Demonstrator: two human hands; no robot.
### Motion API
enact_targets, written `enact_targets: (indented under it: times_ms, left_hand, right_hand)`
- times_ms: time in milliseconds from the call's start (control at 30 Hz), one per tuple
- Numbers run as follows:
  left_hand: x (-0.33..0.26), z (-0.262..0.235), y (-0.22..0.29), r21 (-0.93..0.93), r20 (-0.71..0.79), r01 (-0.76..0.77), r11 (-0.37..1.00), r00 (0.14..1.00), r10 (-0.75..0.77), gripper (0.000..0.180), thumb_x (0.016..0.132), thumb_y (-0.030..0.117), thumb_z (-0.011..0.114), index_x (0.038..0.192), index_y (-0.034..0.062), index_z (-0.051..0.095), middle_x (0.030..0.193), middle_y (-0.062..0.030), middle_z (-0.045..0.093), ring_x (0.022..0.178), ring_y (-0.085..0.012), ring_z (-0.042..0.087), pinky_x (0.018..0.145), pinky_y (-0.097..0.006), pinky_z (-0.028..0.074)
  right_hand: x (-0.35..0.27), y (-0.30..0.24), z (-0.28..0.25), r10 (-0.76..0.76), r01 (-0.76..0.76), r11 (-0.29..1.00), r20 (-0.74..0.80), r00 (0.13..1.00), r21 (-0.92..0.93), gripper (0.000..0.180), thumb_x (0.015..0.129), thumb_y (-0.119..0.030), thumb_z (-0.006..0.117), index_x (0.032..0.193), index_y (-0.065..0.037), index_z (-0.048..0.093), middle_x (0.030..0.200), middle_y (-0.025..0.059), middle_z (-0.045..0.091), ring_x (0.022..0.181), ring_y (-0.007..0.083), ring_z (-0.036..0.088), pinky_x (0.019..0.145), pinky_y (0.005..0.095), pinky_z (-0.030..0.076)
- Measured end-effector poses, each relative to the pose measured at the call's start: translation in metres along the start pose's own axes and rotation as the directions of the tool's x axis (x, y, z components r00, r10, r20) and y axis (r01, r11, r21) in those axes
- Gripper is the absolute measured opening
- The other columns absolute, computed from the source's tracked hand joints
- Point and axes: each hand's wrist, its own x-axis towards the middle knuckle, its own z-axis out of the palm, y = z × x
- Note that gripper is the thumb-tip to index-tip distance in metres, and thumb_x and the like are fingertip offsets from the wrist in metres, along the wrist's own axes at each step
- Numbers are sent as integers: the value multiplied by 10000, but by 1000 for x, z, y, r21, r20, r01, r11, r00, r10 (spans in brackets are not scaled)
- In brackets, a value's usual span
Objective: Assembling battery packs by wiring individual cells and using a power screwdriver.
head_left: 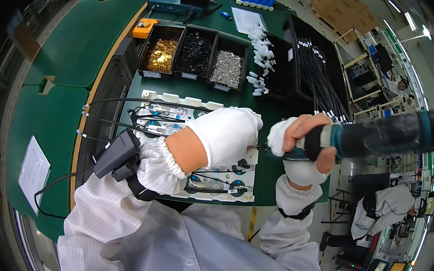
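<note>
My right hand (307,144), in a white glove with bare fingertips, is wrapped round a black and teal cordless screwdriver (384,137). The tool lies sideways, its thick end out to the right and its tip toward my left hand. My left hand (227,136), in a white glove, is curled close to that tip, above a white fixture board (213,173). Its fingers are mostly turned away, so what they grip is hidden. Blue-dotted round fittings and black cables (119,124) sit along the board, partly covered by my left hand and forearm.
Behind the board stand bins of gold parts (162,54), black parts (196,52) and silver parts (227,68). White plastic connectors (261,56) lie beside a black crate of cables (315,66). A black device (116,154) with a trailing cord is strapped at my left wrist.
</note>
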Motion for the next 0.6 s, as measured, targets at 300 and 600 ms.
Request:
enact_targets:
  times_ms: [300,600]
  left_hand:
    - [4,4,-1,-62,-2,28,998,1000,-28,150,783,65,697,931,46,688,909,-177,688,859,-383,671,766,-417,551]
    - [5,8,-7,-23,-1,-3,1000,1000,3,142,765,85,718,897,51,678,889,-196,680,839,-404,662,762,-438,548]
  right_hand:
    - [5,7,-6,47,-45,996,24,999,-81,529,942,-516,642,971,4,544,718,136,581,590,228,565,619,388,506]
    - [13,1,27,32,-61,992,-258,966,-106,241,876,-192,759,826,-4,617,785,105,650,656,161,619,632,280,515]
